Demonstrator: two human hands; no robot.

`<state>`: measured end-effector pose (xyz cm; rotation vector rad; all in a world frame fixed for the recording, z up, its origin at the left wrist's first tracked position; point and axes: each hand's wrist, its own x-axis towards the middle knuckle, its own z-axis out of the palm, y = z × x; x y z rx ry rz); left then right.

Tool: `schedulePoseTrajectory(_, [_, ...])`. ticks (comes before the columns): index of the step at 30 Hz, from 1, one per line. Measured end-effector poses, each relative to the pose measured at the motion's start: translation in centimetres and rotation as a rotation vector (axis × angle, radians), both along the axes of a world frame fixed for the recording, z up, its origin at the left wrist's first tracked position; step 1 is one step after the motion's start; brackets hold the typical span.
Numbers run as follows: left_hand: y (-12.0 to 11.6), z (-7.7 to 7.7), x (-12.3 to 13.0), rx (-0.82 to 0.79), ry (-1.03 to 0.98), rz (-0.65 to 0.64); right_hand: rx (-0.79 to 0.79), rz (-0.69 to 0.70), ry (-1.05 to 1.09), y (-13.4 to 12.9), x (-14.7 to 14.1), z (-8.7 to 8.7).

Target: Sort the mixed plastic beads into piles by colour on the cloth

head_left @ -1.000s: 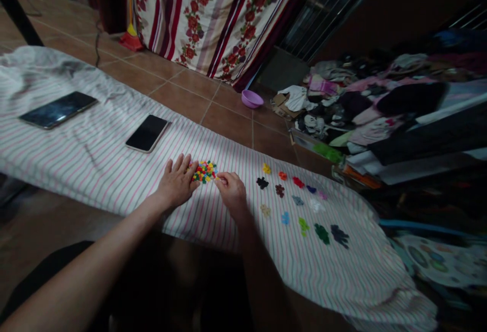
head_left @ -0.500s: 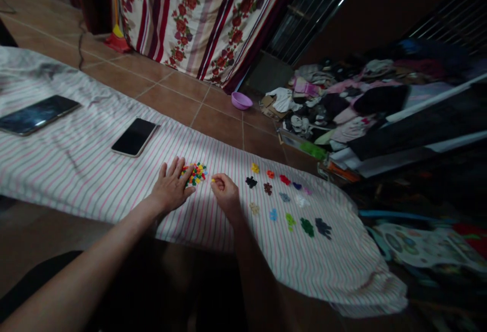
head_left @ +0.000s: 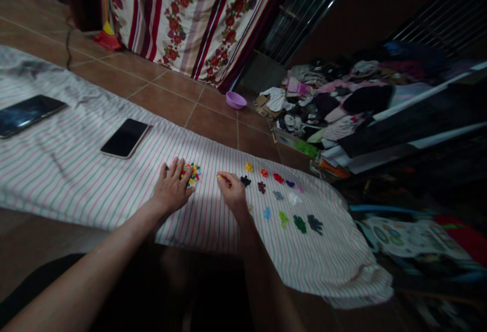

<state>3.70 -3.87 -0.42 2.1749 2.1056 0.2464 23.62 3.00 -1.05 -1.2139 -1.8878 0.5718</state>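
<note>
My left hand (head_left: 172, 188) lies flat with its fingers spread, partly covering a pile of mixed small coloured pieces (head_left: 195, 174). Between the thumb and fingertips of my right hand (head_left: 233, 191) is a small yellow piece (head_left: 219, 176), held above the striped cloth (head_left: 213, 215). Right of that hand, little heaps lie in rows, each of one colour. Among them are a yellow heap (head_left: 248, 167), an orange heap (head_left: 264, 173), a red heap (head_left: 278, 177) and a dark green heap (head_left: 300, 224). The right hand partly hides the black heap (head_left: 246, 181) and a beige one.
Two phones lie on the cloth at the left, a smaller phone (head_left: 125, 139) and a larger one (head_left: 28, 113). Beyond the cloth's far edge a purple basin (head_left: 236, 100) stands on the tiled floor, with piled clothes (head_left: 338, 98) to its right.
My right hand has moved right with the yellow piece, away from the mixed pile and closer to the single-colour heaps. My left hand stays by the pile. The whole view has shifted slightly.
</note>
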Motion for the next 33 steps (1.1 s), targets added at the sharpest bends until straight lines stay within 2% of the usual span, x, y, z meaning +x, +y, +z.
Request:
schedulePoseTrajectory(6, [-0.1,0.1,-0.2,-0.003,-0.014,0.002,-0.010,-0.196,-0.018,3.5,3.1,0.6])
schedulePoseTrajectory(14, [0.0,0.0,-0.2,-0.024,-0.039,0.018,-0.047,-0.438,-0.262,9.0,7.8,2.5])
schedulePoseTrajectory(20, [0.0,0.6,-0.2,-0.065,-0.040,0.025,-0.057,-0.428,-0.440,10.6,8.1,1.9])
schedulePoseTrajectory(27, [0.0,0.5,-0.2,-0.072,-0.038,0.028,-0.002,-0.376,-0.618,11.1,7.5,1.3])
schedulePoseTrajectory(33, [0.0,0.5,-0.2,-0.069,-0.033,0.022,-0.010,-0.336,-0.704,11.2,7.9,1.4])
